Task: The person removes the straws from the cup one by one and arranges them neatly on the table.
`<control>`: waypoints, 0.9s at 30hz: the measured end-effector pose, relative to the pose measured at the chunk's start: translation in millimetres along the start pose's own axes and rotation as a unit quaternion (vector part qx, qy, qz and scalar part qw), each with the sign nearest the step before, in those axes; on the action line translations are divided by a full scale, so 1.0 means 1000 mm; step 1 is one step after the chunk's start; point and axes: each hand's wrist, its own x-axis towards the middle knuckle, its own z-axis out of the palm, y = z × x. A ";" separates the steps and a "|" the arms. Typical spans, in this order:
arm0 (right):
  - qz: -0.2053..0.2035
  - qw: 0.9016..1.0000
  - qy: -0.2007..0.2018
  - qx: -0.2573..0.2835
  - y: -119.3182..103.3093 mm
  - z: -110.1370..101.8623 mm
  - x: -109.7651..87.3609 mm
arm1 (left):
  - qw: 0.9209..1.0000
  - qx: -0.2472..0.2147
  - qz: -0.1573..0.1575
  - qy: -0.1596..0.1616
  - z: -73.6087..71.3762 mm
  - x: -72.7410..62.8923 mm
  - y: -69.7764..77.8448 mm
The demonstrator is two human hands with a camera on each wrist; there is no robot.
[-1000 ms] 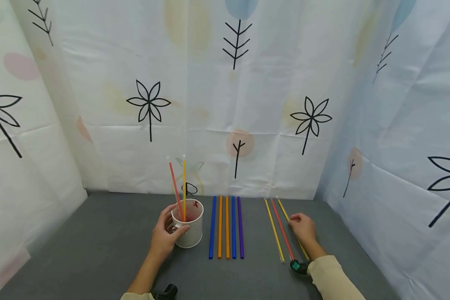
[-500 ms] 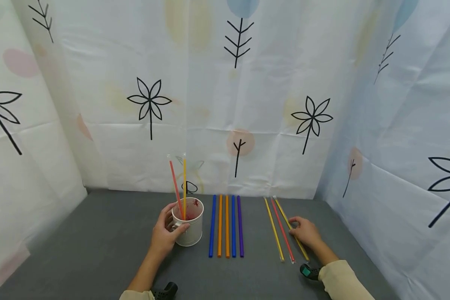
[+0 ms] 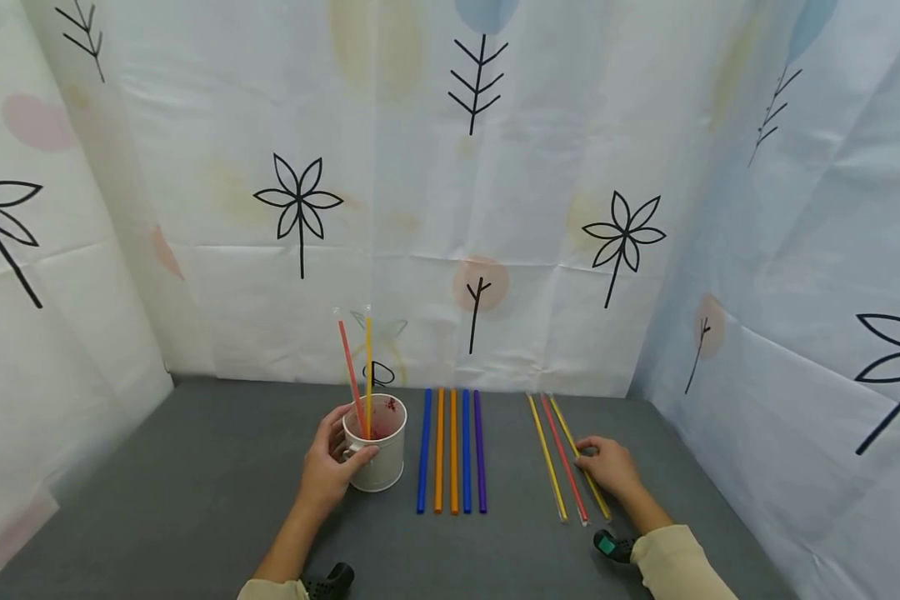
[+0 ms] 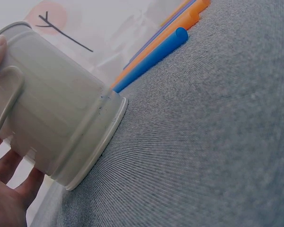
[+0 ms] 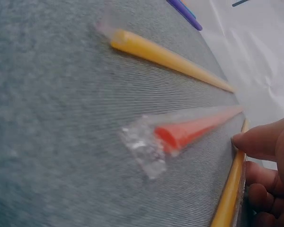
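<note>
My left hand (image 3: 326,462) grips a white metal mug (image 3: 384,468) by its handle side, thumb near the rim and fingers round the back. The mug stands upright on the table. A red straw (image 3: 351,367) and a yellow straw (image 3: 369,358), both in clear wrappers, lean inside it. At the right, my right hand (image 3: 613,472) pinches another wrapped yellow straw (image 5: 229,191) between thumb and fingers, about midway along it. That straw lies slanted beside a wrapped red straw (image 3: 565,454), with a second yellow straw (image 3: 547,458) to the left of the red one.
Between the hands lies a row of unwrapped straws: a blue straw (image 3: 424,450), orange straws (image 3: 439,450), another blue one and a purple straw (image 3: 481,450). The grey table (image 3: 195,500) ends at a patterned white cloth (image 3: 420,208) at the back and sides.
My right hand has come slightly nearer along the yellow straw, whose lower end has shifted a little left. The red straw's near end now shows. My left hand stays on the mug.
</note>
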 end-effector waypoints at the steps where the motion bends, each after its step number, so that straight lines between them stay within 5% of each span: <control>1: 0.004 1.000 0.001 -0.001 -0.001 0.000 0.000 | 1.000 0.001 0.000 0.000 0.000 0.000 0.000; 11: 0.021 1.000 0.013 -0.013 -0.003 0.003 -0.004 | 1.000 0.005 -0.006 -0.001 0.000 0.000 0.000; 27: -0.006 1.000 0.015 0.007 0.003 0.003 -0.006 | 1.000 -0.004 0.004 0.003 0.001 0.000 0.001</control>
